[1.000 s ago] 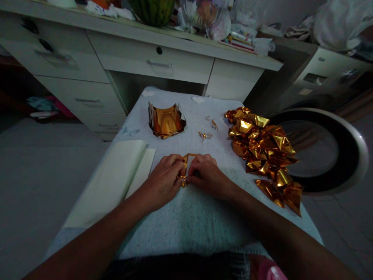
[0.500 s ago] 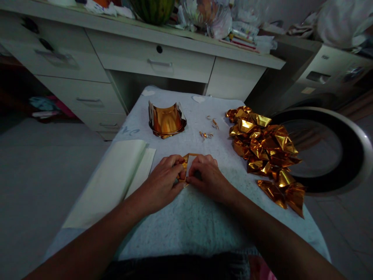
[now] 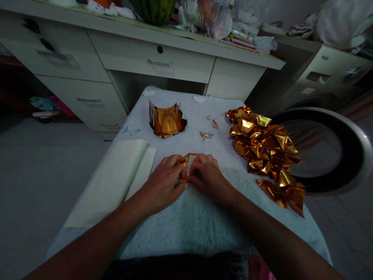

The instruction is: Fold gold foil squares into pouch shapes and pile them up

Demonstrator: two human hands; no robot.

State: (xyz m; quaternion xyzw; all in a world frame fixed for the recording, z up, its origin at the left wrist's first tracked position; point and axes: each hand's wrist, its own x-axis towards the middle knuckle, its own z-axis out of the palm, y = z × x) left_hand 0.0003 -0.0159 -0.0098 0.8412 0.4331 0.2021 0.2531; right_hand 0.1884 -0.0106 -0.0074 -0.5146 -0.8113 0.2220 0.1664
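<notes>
1. Gold foil paper point(image 3: 191, 158), partly folded and showing a pale face on its upper side, lies low over the near middle of the cloth-covered counter point(image 3: 204, 225), between the two hands and mostly hidden by them.
2. Left hand point(image 3: 166, 175): its grip is clamped on the left part of the foil, fingers curled over it and the thumb at the near edge.
3. Right hand point(image 3: 207, 174): its grip is closed on the right part, thumb and forefinger together at the pale face, knuckles bent.
4. Just left of the left hand lie a folded pale yellow paper stack point(image 3: 109, 182) and, partly under it, a narrower pale sheet point(image 3: 142, 169).
5. Beyond the hands are small curled gold scraps point(image 3: 207, 135); farther left stands a gold foil holder point(image 3: 167, 119) with a raised, scalloped wall.
6. On the right side, a heap of folded gold foil pieces point(image 3: 264, 142) stretches from far to near.
7. Behind the counter is a white drawer unit point(image 3: 186, 69) bearing a watermelon point(image 3: 153, 9) and plastic bags point(image 3: 218, 21); to the far right, a washing machine point(image 3: 297, 83) has its round door point(image 3: 351, 151) swung open.
</notes>
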